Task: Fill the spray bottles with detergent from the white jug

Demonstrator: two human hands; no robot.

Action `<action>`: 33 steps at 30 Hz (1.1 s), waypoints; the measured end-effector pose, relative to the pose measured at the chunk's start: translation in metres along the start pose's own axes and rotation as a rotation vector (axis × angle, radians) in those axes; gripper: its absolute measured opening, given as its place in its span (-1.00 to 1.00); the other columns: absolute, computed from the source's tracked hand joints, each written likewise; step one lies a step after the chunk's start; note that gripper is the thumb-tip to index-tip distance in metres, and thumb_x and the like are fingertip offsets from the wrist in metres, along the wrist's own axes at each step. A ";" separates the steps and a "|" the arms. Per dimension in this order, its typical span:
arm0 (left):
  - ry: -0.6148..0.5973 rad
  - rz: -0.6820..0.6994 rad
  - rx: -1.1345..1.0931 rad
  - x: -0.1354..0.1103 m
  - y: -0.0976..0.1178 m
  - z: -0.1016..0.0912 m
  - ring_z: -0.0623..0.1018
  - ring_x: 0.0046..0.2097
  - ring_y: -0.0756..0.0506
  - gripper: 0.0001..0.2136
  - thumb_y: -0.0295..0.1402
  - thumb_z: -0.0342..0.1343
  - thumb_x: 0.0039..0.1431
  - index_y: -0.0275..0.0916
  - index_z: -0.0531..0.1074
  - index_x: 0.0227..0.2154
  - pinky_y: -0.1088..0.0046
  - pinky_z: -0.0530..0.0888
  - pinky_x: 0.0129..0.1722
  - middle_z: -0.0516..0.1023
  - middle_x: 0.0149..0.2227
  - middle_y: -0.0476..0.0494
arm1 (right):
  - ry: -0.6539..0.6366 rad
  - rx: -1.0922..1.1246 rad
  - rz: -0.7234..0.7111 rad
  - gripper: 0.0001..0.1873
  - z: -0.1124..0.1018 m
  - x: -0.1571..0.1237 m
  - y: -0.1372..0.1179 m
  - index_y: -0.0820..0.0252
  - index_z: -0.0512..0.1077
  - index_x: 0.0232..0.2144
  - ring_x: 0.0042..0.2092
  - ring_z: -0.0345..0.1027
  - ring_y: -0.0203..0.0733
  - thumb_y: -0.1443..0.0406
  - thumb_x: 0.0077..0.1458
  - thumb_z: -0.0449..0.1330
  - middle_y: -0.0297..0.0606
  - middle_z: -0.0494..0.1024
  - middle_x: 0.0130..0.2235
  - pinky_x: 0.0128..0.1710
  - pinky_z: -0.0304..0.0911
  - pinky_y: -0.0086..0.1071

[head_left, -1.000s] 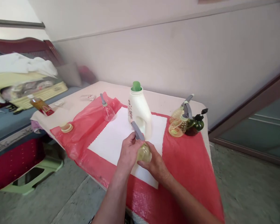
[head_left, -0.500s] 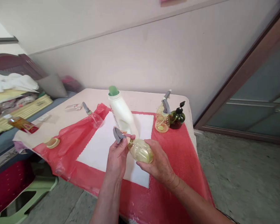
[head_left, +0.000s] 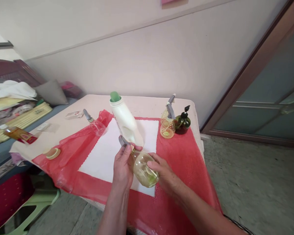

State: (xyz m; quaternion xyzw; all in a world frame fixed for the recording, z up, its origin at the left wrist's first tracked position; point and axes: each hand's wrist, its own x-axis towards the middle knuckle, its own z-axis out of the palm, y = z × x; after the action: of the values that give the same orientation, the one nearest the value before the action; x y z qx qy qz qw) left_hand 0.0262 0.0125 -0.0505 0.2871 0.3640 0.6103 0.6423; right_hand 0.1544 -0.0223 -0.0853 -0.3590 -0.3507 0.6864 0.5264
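Note:
A clear, yellowish spray bottle [head_left: 144,171] with a grey head [head_left: 123,141] is held tilted over the white cloth, its base toward the lower right. My left hand [head_left: 122,163] is closed around the neck, just below the head. Against the body's right side, my right hand [head_left: 161,168] grips with thumb and fingers. Just behind the held bottle, a large white jug [head_left: 126,119] with a green piece [head_left: 115,96] in its mouth leans on the white cloth [head_left: 100,156]. Inside the held bottle, a greenish patch shows near the base.
Similar yellowish bottles [head_left: 167,129] and a dark green pump bottle [head_left: 182,123] stand at the right. On the left lie a clear bottle with a grey head [head_left: 98,127], a round cap [head_left: 53,153] and a bottle of brown liquid [head_left: 19,133]. Red plastic [head_left: 181,169] covers the table's front.
The spray bottle's base has swung downward. My right hand has shifted from around its base end to its side, while my left hand keeps hold of the neck. The view has shifted slightly.

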 end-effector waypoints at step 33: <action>0.160 0.045 0.007 0.003 0.003 -0.006 0.59 -0.23 -0.18 -0.74 -0.17 0.27 -0.01 -0.28 0.45 -0.40 0.26 0.44 -0.17 0.60 -0.30 -0.21 | -0.062 0.145 0.349 -0.38 0.003 -0.007 0.005 0.24 0.32 -0.19 -0.65 0.24 -0.41 -0.18 0.13 -0.10 -0.29 0.47 -0.49 -0.73 0.04 -0.59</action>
State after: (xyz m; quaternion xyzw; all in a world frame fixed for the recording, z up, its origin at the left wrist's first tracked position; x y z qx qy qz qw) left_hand 0.0199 0.0156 -0.0520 0.2480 0.4096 0.6444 0.5963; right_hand 0.1513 -0.0308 -0.0872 -0.3542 -0.2486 0.8013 0.4130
